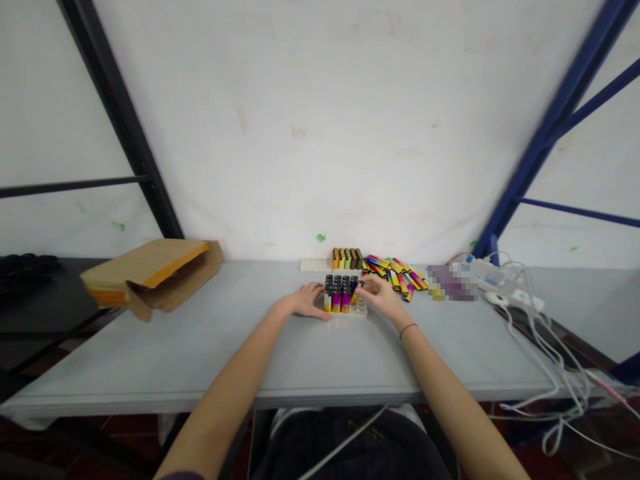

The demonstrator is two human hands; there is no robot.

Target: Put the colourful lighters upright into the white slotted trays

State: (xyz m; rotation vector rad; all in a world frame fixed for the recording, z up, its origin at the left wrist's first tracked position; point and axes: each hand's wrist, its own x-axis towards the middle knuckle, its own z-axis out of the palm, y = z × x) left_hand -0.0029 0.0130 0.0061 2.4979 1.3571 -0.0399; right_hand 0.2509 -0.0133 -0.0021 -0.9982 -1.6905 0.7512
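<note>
Several lighters point(337, 295) with black tops stand upright in rows in a pale tray point(358, 311) in front of me. My left hand point(306, 301) lies at the tray's left side, thumb and fingers spread apart, close to the nearest lighters; whether it touches them I cannot tell. At the tray's right end, my right hand point(379, 296) pinches a dark-topped lighter point(355, 291) by its upper part, tilted over the holes. My fingers partly hide that lighter.
Behind the tray, more lighters point(347, 257) stand in another pale holder point(315, 265). A pile of shiny, colourful wrappers or lighters point(399, 272) lies to the right. A brown paper bag point(155, 270) sits at the left; white cables point(537, 327) and a power strip point(489, 272) are at the right.
</note>
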